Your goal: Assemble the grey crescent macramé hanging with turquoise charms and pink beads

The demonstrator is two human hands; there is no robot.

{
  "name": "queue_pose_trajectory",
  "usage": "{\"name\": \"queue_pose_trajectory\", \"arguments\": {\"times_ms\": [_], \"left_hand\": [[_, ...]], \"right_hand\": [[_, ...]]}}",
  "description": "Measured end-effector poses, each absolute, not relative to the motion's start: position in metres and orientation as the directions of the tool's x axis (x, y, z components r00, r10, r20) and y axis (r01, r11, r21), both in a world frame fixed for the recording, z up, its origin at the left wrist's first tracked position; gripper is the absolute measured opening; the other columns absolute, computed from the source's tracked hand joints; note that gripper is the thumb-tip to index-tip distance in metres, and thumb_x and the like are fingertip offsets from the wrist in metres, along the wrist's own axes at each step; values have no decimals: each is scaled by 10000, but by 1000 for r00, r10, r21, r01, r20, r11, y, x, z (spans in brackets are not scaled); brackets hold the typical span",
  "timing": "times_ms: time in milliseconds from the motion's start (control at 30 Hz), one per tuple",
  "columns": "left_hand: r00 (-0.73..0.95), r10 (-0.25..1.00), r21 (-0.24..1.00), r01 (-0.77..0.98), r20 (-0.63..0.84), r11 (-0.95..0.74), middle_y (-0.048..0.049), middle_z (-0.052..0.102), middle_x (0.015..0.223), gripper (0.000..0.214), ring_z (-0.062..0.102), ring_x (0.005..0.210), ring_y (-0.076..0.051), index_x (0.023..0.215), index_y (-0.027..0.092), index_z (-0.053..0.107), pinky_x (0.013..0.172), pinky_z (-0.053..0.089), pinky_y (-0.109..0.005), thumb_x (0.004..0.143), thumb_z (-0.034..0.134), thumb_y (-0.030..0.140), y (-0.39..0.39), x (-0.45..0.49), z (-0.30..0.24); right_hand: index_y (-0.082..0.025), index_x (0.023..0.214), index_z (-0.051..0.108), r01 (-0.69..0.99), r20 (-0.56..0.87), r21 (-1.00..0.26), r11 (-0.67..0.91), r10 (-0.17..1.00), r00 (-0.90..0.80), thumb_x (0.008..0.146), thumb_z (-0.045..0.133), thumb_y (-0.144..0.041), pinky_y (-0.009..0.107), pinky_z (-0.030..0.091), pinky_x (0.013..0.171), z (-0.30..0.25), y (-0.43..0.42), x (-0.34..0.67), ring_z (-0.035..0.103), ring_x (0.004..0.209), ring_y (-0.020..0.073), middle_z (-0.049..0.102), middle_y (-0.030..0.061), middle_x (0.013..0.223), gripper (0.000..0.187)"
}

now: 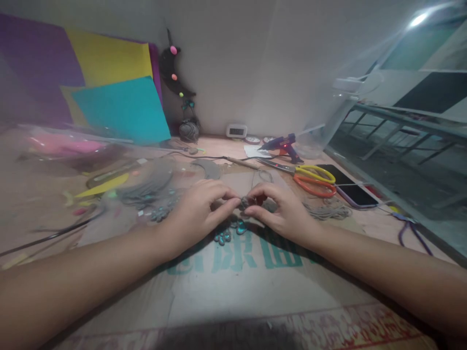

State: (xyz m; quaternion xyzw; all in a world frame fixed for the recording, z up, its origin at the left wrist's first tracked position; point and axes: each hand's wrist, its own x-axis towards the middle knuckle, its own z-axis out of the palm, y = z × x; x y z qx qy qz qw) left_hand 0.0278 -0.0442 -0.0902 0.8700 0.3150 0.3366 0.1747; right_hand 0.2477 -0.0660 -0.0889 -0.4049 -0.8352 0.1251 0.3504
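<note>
Thumb and fingertips of my left hand (202,206) are pinched at the left side of a small grey cord piece (243,202). My right hand (282,209) pinches the same piece from the right, its fingers curled. A thin loop of cord (263,176) rises just behind the fingers. Below the hands, teal-and-grey petal-shaped ornaments (241,227) show above the printed board; whether they are joined to the cord piece cannot be told. A second ornament cluster (222,237) lies a little to the left. The fingertips partly hide the grey piece.
Scissors (315,180) with yellow and orange handles lie right, beside a phone (353,187) and a grey cord bundle (328,210). Behind are a glue gun (284,145), a small clock (236,131) and a hanging dark crescent (171,73). A yellow blade-shaped piece (104,185) lies left.
</note>
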Motion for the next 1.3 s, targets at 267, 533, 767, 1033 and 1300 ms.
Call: {"name": "queue_pose_trajectory", "arguments": {"times_ms": [267, 533, 767, 1033, 1300], "left_hand": [[659, 597, 412, 437, 458, -799, -17, 720, 912, 228, 615, 865, -184, 909, 196, 668, 819, 410, -328, 991, 492, 316, -42, 28, -91], [664, 570, 409, 403, 485, -818, -10, 693, 846, 212, 596, 825, -173, 845, 189, 640, 810, 398, -325, 971, 519, 308, -45, 30, -91], [527, 761, 632, 453, 379, -628, 3, 688, 789, 254, 619, 770, -168, 778, 198, 644, 714, 437, -293, 951, 526, 343, -45, 32, -88], [486, 775, 648, 446, 404, -618, -17, 690, 801, 251, 635, 807, -184, 760, 189, 634, 720, 455, -294, 941, 531, 330, -47, 31, -85], [519, 755, 687, 376, 400, -622, -30, 686, 806, 263, 651, 842, -197, 785, 196, 620, 751, 499, -323, 961, 509, 357, -45, 29, -89]], "right_hand": [[-201, 900, 697, 584, 509, -504, 637, 765, -395, 943, 548, -228, 310, 494, 748, -81, -66, 252, 657, 789, 165, 724, 32, 833, 157], [-223, 1103, 558, 539, 540, -573, 617, 779, -319, 919, 590, -274, 323, 493, 779, -81, -65, 245, 593, 844, 164, 636, 47, 984, 193], [-233, 900, 528, 531, 664, -615, 583, 746, -50, 977, 482, -300, 302, 451, 729, -67, -63, 256, 521, 773, 155, 524, 18, 830, 112], [-190, 818, 718, 614, 189, -689, 385, 913, -361, 878, 632, -383, 255, 422, 519, -69, -71, 244, 579, 581, 129, 674, 7, 669, 220], [-168, 881, 632, 248, 36, -962, 114, 953, -300, 841, 665, -353, 231, 450, 492, -87, -70, 239, 576, 535, 98, 671, 6, 686, 192]]}}
